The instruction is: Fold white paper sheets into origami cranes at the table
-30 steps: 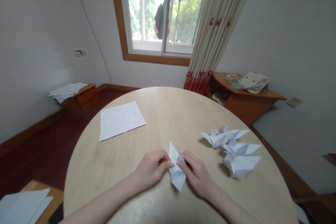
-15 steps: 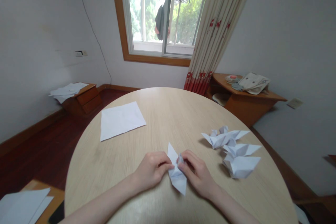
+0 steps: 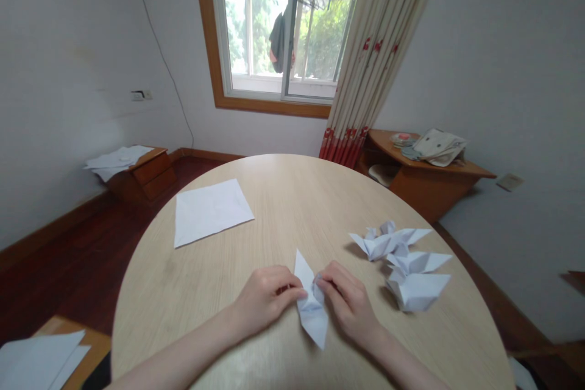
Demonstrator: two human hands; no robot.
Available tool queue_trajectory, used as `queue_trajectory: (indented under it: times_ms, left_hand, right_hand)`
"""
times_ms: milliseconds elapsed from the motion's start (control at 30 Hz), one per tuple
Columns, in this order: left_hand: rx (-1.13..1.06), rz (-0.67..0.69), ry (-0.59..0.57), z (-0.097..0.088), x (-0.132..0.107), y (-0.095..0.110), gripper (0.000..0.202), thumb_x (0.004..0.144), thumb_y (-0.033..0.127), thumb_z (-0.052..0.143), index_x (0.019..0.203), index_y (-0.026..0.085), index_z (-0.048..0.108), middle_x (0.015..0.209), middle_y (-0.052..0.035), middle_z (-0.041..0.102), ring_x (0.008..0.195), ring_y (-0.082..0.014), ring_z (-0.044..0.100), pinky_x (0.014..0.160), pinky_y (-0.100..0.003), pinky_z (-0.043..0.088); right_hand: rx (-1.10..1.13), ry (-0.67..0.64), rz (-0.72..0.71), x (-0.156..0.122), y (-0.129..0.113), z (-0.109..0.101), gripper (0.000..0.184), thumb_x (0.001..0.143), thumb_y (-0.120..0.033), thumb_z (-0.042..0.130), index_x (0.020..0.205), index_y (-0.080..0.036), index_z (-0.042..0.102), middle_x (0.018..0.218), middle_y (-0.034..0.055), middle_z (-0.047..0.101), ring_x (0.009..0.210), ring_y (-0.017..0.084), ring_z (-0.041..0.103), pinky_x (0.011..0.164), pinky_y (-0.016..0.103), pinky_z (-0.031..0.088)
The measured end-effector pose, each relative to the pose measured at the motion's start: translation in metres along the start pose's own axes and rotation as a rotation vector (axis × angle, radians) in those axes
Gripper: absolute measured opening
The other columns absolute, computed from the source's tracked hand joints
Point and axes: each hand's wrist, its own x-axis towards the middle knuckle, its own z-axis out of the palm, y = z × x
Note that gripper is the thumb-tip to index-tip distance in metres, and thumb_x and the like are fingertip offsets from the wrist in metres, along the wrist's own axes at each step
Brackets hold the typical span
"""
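Near the front of the round table (image 3: 292, 195), a white folded paper figure (image 3: 314, 320) with pointed ends is held between both hands. My left hand (image 3: 269, 295) pinches its left side, thumb and fingers closed on the paper. On the opposite side, my right hand (image 3: 348, 298) grips a raised flap in its fingertips. Part of the paper's middle is covered by my fingers. Several finished-looking folded paper figures (image 3: 420, 292) of the same white paper sit clustered to the right of my right hand.
Flat white paper (image 3: 212, 212) lies at the table's left. More sheets rest on a low cabinet (image 3: 155, 177) and on a brown surface at lower left. A corner desk (image 3: 411, 189) holding a cloth bag (image 3: 439, 146) stands beyond the table's right edge, by the curtain (image 3: 365, 61).
The folded paper has turned slightly and its lower point has shifted toward me. My right hand has moved a little right, drawing the flap outward. My left hand keeps its pinch.
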Motion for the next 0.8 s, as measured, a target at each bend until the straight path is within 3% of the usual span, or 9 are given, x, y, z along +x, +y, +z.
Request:
queue_trajectory:
  times_ms: [133, 333, 500, 633, 800]
  left_hand:
    - [0.073, 0.052, -0.015, -0.003, 0.0, 0.0, 0.031, 0.098, 0.031, 0.045, 0.087, 0.017, 0.069, 0.079, -0.0053, 0.07, 0.072, -0.0153, 0.062, 0.067, -0.024, 0.045]
    - [0.226, 0.193, 0.001, -0.007, 0.001, -0.004, 0.032, 0.099, 0.022, 0.039, 0.089, 0.019, 0.069, 0.084, -0.007, 0.067, 0.077, -0.0178, 0.056, 0.067, -0.027, 0.043]
    - [0.243, 0.25, 0.022, -0.008, 0.002, -0.005, 0.033, 0.098, 0.026, 0.043, 0.085, 0.021, 0.072, 0.084, -0.0069, 0.063, 0.075, -0.017, 0.052, 0.067, -0.028, 0.042]
    - [0.182, 0.265, 0.015, -0.008, 0.003, -0.005, 0.036, 0.098, 0.029, 0.044, 0.081, 0.021, 0.074, 0.084, -0.0072, 0.061, 0.076, -0.0169, 0.052, 0.067, -0.027, 0.041]
    - [0.142, 0.228, -0.026, -0.007, 0.002, -0.006, 0.034, 0.098, 0.03, 0.046, 0.083, 0.022, 0.076, 0.085, -0.0071, 0.059, 0.078, -0.0171, 0.052, 0.07, -0.027, 0.043]
  right_hand:
    - [-0.009, 0.013, 0.01, -0.001, 0.0, -0.002, 0.021, 0.094, -0.021, 0.046, 0.079, -0.021, 0.061, 0.067, 0.0015, 0.059, 0.061, 0.016, 0.056, 0.055, 0.025, 0.044]
    - [-0.009, -0.001, -0.102, -0.002, 0.002, -0.004, 0.024, 0.096, -0.019, 0.04, 0.103, -0.022, 0.063, 0.085, 0.0059, 0.064, 0.076, 0.018, 0.062, 0.065, 0.028, 0.051]
    - [-0.189, 0.146, -0.015, -0.003, 0.008, -0.007, 0.031, 0.098, -0.025, 0.035, 0.117, -0.023, 0.06, 0.103, 0.0105, 0.056, 0.08, 0.02, 0.063, 0.067, 0.031, 0.053]
    - [-0.17, 0.152, 0.066, -0.001, 0.01, -0.009, 0.038, 0.098, -0.038, 0.039, 0.131, -0.023, 0.048, 0.118, 0.0131, 0.055, 0.091, 0.023, 0.061, 0.075, 0.035, 0.052]
    - [-0.013, 0.031, 0.208, 0.0, 0.011, -0.006, 0.034, 0.097, -0.038, 0.042, 0.123, -0.019, 0.053, 0.093, 0.006, 0.064, 0.063, 0.016, 0.057, 0.061, 0.028, 0.051]
